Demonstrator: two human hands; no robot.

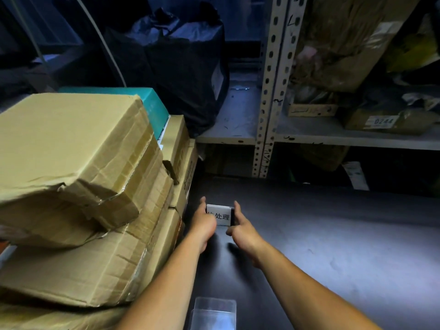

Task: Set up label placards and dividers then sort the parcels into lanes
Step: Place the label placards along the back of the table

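Observation:
A small white label placard [222, 214] with black printed characters stands upright on the dark table [321, 234], close to the cardboard stack. My left hand [202, 221] grips its left end, fingers behind and thumb in front. My right hand [240, 228] holds its right end the same way. A second clear placard holder [214, 313] lies on the table at the near edge, between my forearms.
A stack of brown cardboard parcels [78, 175] with a teal box [154, 108] fills the left side. A metal shelf rack [271, 91] with more parcels [385, 120] stands behind the table. A black bag [185, 67] sits on the shelf at the back.

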